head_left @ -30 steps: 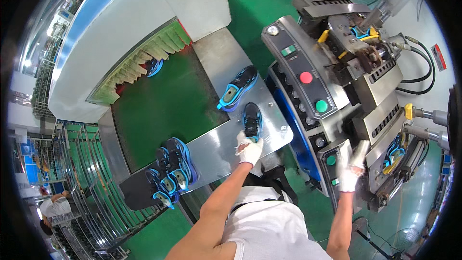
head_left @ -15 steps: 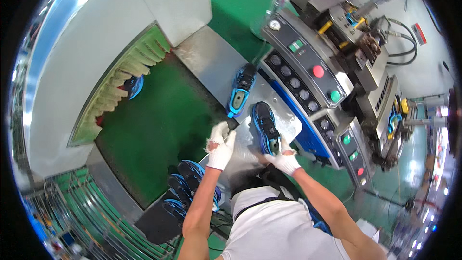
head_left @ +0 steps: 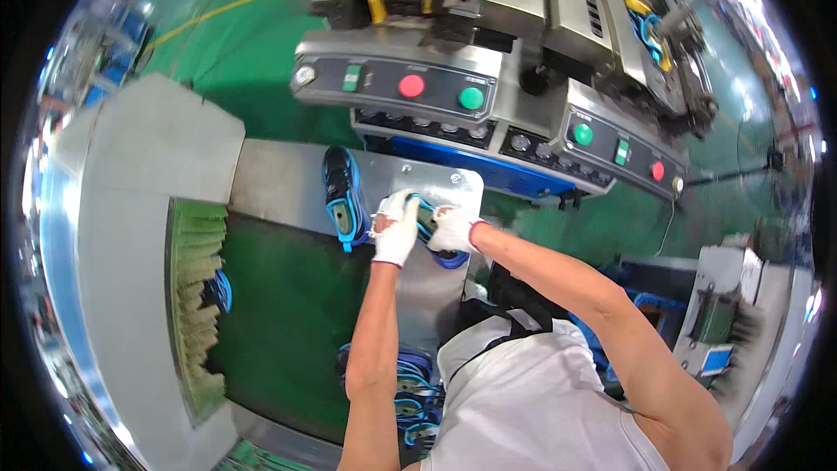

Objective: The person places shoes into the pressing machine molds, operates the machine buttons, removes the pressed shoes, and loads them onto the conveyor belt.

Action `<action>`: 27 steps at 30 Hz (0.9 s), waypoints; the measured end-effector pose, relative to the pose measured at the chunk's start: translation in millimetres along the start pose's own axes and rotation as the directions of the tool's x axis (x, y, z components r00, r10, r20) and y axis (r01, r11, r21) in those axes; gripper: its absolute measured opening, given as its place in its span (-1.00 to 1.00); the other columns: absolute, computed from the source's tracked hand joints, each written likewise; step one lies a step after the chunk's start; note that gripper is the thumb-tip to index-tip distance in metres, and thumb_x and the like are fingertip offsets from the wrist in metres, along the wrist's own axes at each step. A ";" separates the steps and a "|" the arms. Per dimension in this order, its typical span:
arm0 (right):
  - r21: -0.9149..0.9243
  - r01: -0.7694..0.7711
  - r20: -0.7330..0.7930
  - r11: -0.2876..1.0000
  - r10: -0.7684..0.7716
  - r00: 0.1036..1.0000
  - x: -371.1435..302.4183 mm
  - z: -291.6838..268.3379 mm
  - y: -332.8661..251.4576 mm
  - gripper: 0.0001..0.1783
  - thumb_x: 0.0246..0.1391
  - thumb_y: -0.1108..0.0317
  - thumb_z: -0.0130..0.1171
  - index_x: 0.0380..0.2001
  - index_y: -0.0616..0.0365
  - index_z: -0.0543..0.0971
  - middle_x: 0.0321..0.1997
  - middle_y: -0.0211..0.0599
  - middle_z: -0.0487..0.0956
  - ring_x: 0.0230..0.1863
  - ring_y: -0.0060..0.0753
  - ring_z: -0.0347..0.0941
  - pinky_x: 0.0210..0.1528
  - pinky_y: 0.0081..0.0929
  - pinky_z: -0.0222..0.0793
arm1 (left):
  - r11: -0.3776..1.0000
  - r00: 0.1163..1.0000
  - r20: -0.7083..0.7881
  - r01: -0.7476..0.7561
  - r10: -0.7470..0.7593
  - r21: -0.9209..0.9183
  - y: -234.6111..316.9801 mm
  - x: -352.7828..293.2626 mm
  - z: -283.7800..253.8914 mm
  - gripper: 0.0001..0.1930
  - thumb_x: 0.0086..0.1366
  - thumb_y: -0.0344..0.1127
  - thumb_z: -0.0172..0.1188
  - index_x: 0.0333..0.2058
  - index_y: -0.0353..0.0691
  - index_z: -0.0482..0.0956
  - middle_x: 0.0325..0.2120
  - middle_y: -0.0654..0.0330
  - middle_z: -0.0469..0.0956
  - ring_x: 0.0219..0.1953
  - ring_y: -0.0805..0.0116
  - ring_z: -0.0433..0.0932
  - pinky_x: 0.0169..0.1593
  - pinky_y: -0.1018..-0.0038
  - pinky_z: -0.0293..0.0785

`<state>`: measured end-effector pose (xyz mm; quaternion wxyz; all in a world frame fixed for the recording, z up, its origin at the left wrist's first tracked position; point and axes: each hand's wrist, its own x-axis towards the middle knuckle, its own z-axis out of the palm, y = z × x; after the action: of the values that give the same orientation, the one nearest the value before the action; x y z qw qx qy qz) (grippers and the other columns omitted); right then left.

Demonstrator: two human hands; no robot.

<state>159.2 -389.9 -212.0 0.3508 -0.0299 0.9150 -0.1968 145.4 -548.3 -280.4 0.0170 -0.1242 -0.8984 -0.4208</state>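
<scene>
Both my hands wear white gloves and grip one black and blue sports shoe (head_left: 429, 225) over the steel shelf (head_left: 279, 181) beside the green conveyor belt (head_left: 288, 314). My left hand (head_left: 397, 228) holds its near side, my right hand (head_left: 453, 228) its far side. A second matching shoe (head_left: 340, 196) lies on the shelf just left of my hands, sole edge showing light blue.
A grey machine with red (head_left: 411, 85) and green (head_left: 471, 98) buttons stands right behind the shelf. More blue shoes (head_left: 410, 388) lie by my left elbow. One shoe (head_left: 222, 290) sits at the fringed tunnel opening (head_left: 193, 296) on the left.
The view has swung round toward the button panel. My hands have closed in on the shoe and lifted it off the steel shelf, nearer the machine.
</scene>
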 end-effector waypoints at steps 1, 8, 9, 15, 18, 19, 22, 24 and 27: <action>0.027 0.041 -0.005 0.999 -0.041 0.999 0.0 -14.3 -6.2 -0.64 -0.15 0.20 0.27 -0.28 0.20 0.71 -0.21 0.05 0.73 -0.15 0.05 0.71 -0.09 -0.18 0.63 | 0.989 0.995 0.059 0.084 -0.077 -0.124 -7.2 11.9 -2.9 -0.72 0.48 -0.19 0.14 -0.02 -0.22 0.66 -0.20 0.07 0.68 -0.13 0.13 0.61 0.00 0.26 0.52; 0.308 0.070 -0.043 0.949 -0.059 0.997 -0.7 -39.4 -4.0 -0.58 -0.31 0.28 0.37 -0.27 0.22 0.74 -0.19 0.05 0.74 -0.16 0.00 0.71 -0.11 -0.22 0.63 | 0.963 0.924 0.374 0.173 -0.086 -0.207 -16.6 67.7 -42.7 -0.65 0.55 -0.15 0.05 0.01 -0.28 0.67 -0.21 0.16 0.68 -0.32 0.47 0.58 -0.20 0.47 0.52; 0.312 0.032 -0.022 0.950 -0.026 0.999 1.2 -42.3 10.4 -0.56 -0.28 0.30 0.36 -0.21 0.18 0.74 -0.13 0.03 0.74 -0.09 0.01 0.71 -0.05 -0.19 0.62 | 0.904 0.906 0.381 0.309 -0.185 -0.297 1.0 77.6 -46.2 -0.65 0.55 -0.15 0.04 0.02 -0.28 0.66 -0.18 0.14 0.68 -0.26 0.43 0.60 -0.14 0.44 0.53; 0.360 -0.018 0.034 0.933 0.006 0.999 8.1 -55.7 18.0 -0.49 -0.35 0.31 0.42 -0.17 0.18 0.73 -0.07 0.03 0.73 -0.05 0.01 0.70 -0.01 -0.18 0.62 | 0.982 0.999 0.039 -0.034 0.027 0.184 -30.7 84.3 -131.7 -0.65 0.34 -0.26 0.33 0.06 -0.23 0.63 0.05 0.08 0.62 -0.05 0.24 0.61 0.05 0.33 0.56; 0.299 -0.017 0.032 0.954 0.008 0.999 13.7 -55.9 13.3 -0.46 -0.34 0.30 0.40 -0.15 0.25 0.70 -0.06 0.07 0.72 -0.04 0.05 0.70 0.01 -0.17 0.62 | 0.924 0.951 0.259 -0.243 0.168 0.294 -53.3 70.0 -145.2 -0.52 0.18 -0.22 0.46 0.06 -0.20 0.65 0.19 -0.01 0.56 0.21 -0.04 0.54 0.30 0.14 0.44; 0.303 -0.016 0.026 0.953 0.009 1.000 14.1 -54.2 13.0 -0.47 -0.32 0.30 0.38 -0.15 0.26 0.70 -0.06 0.09 0.72 -0.04 0.06 0.70 0.01 -0.17 0.62 | 0.927 0.938 0.318 -0.234 0.136 0.293 -63.3 66.6 -144.0 -0.55 0.20 -0.22 0.44 0.07 -0.18 0.66 0.19 -0.01 0.56 0.21 -0.04 0.54 0.28 0.14 0.45; 0.285 -0.049 0.054 0.957 0.035 0.998 13.4 -50.8 -3.2 -0.52 -0.23 0.29 0.30 -0.17 0.32 0.69 -0.07 0.16 0.71 -0.02 0.08 0.69 -0.01 -0.19 0.62 | 0.927 0.929 0.295 -0.295 0.223 0.231 -104.1 61.9 -139.2 -0.70 0.34 -0.39 0.26 0.04 -0.15 0.67 0.15 0.00 0.59 0.16 -0.03 0.59 0.20 0.23 0.54; 0.268 -0.064 0.053 0.961 0.052 0.997 19.1 -41.8 -6.4 -0.53 -0.21 0.28 0.30 -0.17 0.32 0.68 -0.07 0.15 0.71 -0.03 0.08 0.69 -0.02 -0.20 0.63 | 0.927 0.921 0.284 -0.325 0.265 0.189 -118.2 67.4 -139.2 -0.74 0.36 -0.44 0.22 0.01 -0.18 0.67 0.09 0.00 0.62 0.15 -0.02 0.60 0.19 0.24 0.54; 0.260 -0.051 0.026 0.964 0.046 0.999 21.6 -42.9 -12.8 -0.53 -0.19 0.28 0.29 -0.16 0.33 0.68 -0.09 0.16 0.71 -0.03 0.07 0.70 -0.02 -0.22 0.63 | 0.969 0.904 0.404 -0.209 0.141 0.129 -113.4 90.9 -150.2 -0.78 0.40 -0.33 0.16 -0.05 -0.15 0.69 0.01 0.05 0.67 0.10 -0.01 0.61 0.18 0.19 0.51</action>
<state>113.8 -391.3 -191.8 0.3653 0.0370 0.8782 -0.3066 19.3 -713.2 -256.5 -0.1146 -0.2842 -0.9012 -0.3066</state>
